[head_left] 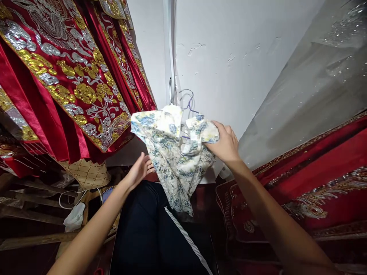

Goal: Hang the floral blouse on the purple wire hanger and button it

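Note:
A white blouse (172,160) with a blue, green and yellow floral print hangs in front of me, its neck facing up. A purple hanger (189,107) shows at its collar; the rest is hidden by the cloth. My right hand (225,142) is closed around the blouse's shoulder on the right side, thumb over the cloth. Lower on the left, my left hand (140,168) is open, its fingers spread beside the blouse's side edge; whether they touch the cloth I cannot tell.
Red garments with gold and silver embroidery (86,91) hang at left. A metal pole (169,49) runs down the white wall (229,46). Clear plastic sheeting (309,84) and red embroidered fabric (329,172) stand at right. A phone (107,193) and white cable (64,206) lie low left.

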{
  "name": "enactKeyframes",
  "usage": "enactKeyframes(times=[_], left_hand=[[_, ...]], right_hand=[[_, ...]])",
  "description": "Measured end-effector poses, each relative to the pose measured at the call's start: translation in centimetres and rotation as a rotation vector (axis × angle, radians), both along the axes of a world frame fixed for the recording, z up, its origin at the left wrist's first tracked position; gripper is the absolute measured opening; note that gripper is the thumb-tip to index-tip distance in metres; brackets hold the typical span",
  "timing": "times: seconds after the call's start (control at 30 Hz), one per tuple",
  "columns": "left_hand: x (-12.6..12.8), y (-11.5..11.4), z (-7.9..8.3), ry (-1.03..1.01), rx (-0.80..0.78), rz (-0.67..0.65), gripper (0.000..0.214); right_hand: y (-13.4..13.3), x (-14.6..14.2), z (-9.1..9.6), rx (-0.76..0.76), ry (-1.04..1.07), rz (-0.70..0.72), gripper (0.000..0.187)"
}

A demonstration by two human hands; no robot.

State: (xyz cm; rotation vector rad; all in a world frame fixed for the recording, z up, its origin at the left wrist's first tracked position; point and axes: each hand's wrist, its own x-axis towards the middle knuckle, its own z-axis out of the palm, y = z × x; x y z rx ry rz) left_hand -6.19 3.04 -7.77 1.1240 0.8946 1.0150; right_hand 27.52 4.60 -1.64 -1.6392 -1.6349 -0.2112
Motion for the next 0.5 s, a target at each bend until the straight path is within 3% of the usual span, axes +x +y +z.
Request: enactKeyframes(times=[0.13,0.3,0.4,0.5], left_hand=[[2.4,-0.5,-2.2,-0.057,0.046,0.22,0.051],[3.7,-2.7,-5.5,-0.187,-0.074,0.477,0.055],[4.2,-4.6,-7.6,-0.199,-0.182,0.511,0.052],[5.5,-6.4,-9.0,-0.244,-0.233,0.477,0.052]], right_hand=[[0.6,-3.3,0.6,0.028,-0.081,0.143,0.08],[-2.2,-3.5,-1.9,0.01,-0.026,0.182,0.084],[-4.5,-3.2,-4.1,0.141,0.201,0.18,0.069],[-6.5,-5.2,-6.9,0.221,0.604,0.145,0.042]])
